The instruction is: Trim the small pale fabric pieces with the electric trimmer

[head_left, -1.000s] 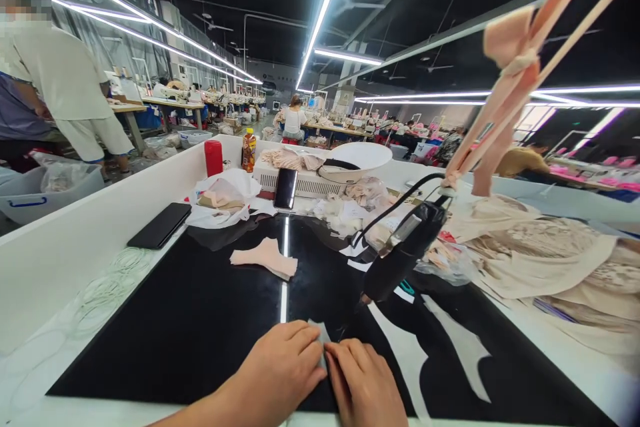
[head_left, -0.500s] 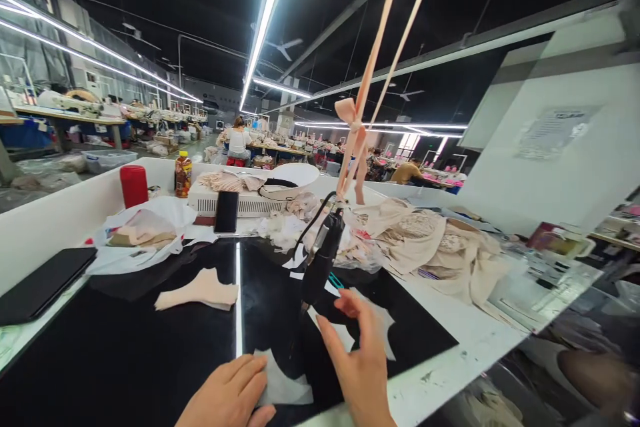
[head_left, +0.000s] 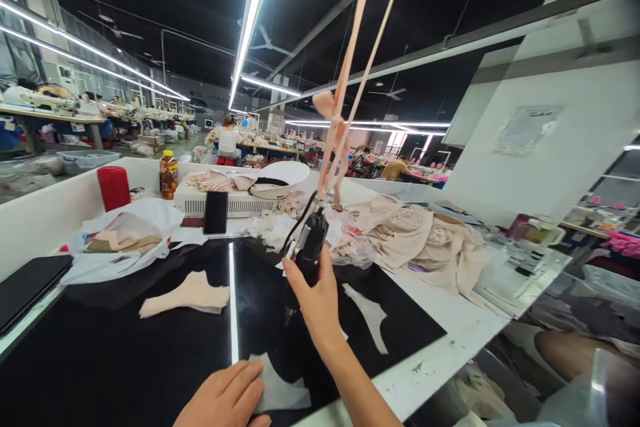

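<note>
My right hand [head_left: 320, 300] is closed around a black corded hand tool [head_left: 311, 243], which hangs upright from peach elastic straps [head_left: 340, 100]. Its lower tip is partly hidden by my fingers and dark against the board. My left hand [head_left: 225, 395] lies flat, fingers stretched out, at the left edge of a thin whitish curved fabric piece [head_left: 283, 387]. To the right of my right hand lies another whitish cut piece [head_left: 369, 317]. A beige stack of cut fabric [head_left: 187, 297] rests on the left of the black board [head_left: 100, 353].
Behind the board stand a phone [head_left: 216, 212], a white vented box [head_left: 240, 205], a bottle [head_left: 169, 175] and a red cylinder [head_left: 113, 188]. Beige garments [head_left: 425, 233] are heaped at the right. A black tablet-like slab [head_left: 33, 290] lies at the left. Other people sit farther back.
My right hand has moved up and left from beside the tool and closed around it. My left hand stays on the whitish piece. The camera view has shifted slightly right.
</note>
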`<state>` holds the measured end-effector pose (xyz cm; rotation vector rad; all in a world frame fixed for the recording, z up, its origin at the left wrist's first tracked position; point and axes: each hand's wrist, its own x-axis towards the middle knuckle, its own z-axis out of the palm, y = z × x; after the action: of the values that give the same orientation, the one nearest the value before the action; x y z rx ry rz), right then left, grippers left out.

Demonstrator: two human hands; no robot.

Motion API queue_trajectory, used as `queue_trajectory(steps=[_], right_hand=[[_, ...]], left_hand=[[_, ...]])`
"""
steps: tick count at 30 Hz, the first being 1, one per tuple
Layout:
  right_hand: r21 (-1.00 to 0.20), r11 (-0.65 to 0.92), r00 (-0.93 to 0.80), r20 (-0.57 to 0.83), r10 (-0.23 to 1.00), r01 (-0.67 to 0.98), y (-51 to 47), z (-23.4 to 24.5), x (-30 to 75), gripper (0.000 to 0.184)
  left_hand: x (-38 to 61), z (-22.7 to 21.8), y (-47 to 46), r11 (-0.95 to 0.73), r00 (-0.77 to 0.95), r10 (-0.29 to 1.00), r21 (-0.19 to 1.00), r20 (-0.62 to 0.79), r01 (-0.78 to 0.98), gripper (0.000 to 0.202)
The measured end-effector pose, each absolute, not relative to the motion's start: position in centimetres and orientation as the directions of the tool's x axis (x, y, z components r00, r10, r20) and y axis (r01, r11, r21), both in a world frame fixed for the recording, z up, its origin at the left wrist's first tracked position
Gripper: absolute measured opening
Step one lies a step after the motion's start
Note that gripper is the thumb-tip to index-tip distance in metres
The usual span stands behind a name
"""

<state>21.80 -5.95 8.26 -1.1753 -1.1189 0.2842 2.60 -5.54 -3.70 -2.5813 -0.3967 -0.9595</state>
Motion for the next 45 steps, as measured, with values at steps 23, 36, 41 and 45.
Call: queue_trajectory(steps=[23,36,41,45], right_hand=[[-0.834,0.530,0.547,0.517,0.658,0.151,-6.9,6.1,19.1,0.032],[-0.834,0.532,0.557,0.515,0.652,0.148,-7.1,5.9,18.9,0.033],[-0.840,0.512,0.577,0.512,0.637,0.180,-6.9,5.9,18.8,0.030],[-0.855,0.484,0.586,0.493,0.643,0.188,-6.7,5.7,18.8,0.033]], left_hand=[[3.2,-2.8,-8.2,-0.893,0.699,0.329,-0.032,0.635,0.449,0.035],[3.3,-2.4,-8.3,-0.888,0.693,0.340,-0.026,0.635,0.459,0.036],[3.4,-2.4,-8.4,-0.889,0.693,0.337,-0.026,0.637,0.457,0.039],[3.2,-2.5,-8.3,-0.892,0.689,0.330,-0.025,0.645,0.451,0.042]])
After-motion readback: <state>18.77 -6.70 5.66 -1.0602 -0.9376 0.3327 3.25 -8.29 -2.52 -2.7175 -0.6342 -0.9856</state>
